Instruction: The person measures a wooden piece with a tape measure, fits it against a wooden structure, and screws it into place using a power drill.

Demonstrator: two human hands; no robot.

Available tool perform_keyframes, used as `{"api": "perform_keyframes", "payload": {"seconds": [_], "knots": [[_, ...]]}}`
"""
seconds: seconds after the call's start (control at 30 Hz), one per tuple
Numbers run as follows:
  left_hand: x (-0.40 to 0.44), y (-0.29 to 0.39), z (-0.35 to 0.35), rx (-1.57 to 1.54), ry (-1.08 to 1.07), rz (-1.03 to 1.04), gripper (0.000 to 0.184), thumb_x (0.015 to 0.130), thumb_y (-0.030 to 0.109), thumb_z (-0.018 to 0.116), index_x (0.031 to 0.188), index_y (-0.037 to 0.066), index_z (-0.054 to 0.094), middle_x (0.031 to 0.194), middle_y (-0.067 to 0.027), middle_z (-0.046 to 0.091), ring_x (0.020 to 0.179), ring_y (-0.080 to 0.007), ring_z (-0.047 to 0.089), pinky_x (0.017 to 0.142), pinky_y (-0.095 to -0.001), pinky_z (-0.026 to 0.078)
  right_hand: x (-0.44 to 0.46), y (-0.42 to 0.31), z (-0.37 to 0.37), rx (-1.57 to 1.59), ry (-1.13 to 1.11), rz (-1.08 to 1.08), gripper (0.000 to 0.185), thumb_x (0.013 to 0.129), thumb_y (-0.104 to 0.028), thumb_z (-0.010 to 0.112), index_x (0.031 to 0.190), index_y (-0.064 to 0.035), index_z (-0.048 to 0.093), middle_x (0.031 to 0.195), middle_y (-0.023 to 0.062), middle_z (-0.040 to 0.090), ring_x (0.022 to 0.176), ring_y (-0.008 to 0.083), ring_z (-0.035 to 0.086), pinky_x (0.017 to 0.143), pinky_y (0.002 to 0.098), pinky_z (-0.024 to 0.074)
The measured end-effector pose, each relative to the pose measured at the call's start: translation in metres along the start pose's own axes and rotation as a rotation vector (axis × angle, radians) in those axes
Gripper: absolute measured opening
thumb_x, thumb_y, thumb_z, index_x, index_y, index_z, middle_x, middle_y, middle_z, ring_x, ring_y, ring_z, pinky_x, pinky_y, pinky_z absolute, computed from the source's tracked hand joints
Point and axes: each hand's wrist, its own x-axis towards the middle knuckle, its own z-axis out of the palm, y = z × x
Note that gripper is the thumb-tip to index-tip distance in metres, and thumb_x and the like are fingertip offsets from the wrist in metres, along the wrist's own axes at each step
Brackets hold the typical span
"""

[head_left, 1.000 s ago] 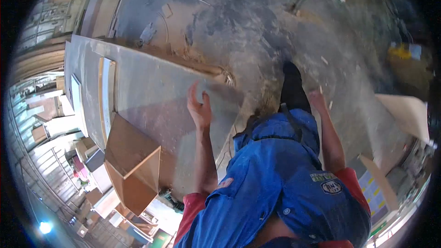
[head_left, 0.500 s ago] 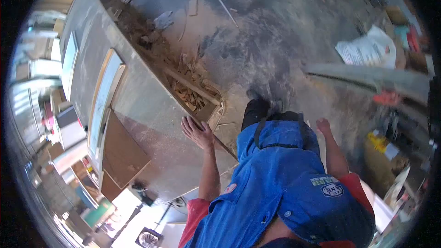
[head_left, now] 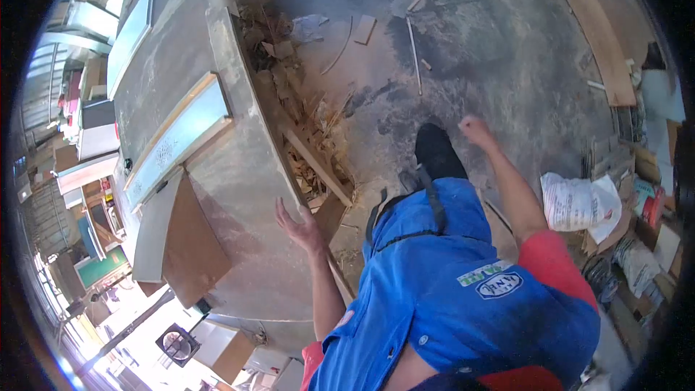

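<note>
My left hand [head_left: 298,229] is at the edge of the large grey tabletop [head_left: 246,246], fingers apart and holding nothing. Whether its palm touches the edge I cannot tell. My right hand [head_left: 474,131] hangs out in front over the floor, its fingers curled in, with nothing visible in them. On the tabletop lies a wood-framed panel with a pale blue face [head_left: 177,141]. Beside it a brown board [head_left: 192,242] leans at an angle.
Scrap wood and shavings [head_left: 308,152] are heaped along the table's side. A thin strip [head_left: 415,54] and a small wood block [head_left: 365,30] lie on the concrete floor. To the right are a white sack [head_left: 579,201] and a long board [head_left: 597,29].
My body and view have moved forward along the table. The left hand, earlier laid on the table edge, now has its fingers lifted. My right hand has swung forward.
</note>
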Motion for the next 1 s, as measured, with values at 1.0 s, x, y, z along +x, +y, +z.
{"api": "perform_keyframes", "payload": {"seconds": [1.0], "knots": [[0.205,0.066,0.141,0.804,0.084,-0.984,0.098,0.098,0.045,0.063,0.156,-0.008,0.004,0.157,-0.0349,0.022,0.136,-0.0356,0.045,0.115,-0.0487,0.038,0.786,-0.131,0.239,-1.06,-0.274,-0.806,0.048,0.097,-0.02,0.056,0.144,-0.0114,0.047,0.146,0.0183,0.048,0.135,0.0381,0.044,0.11,0.0504,0.0366]]}}
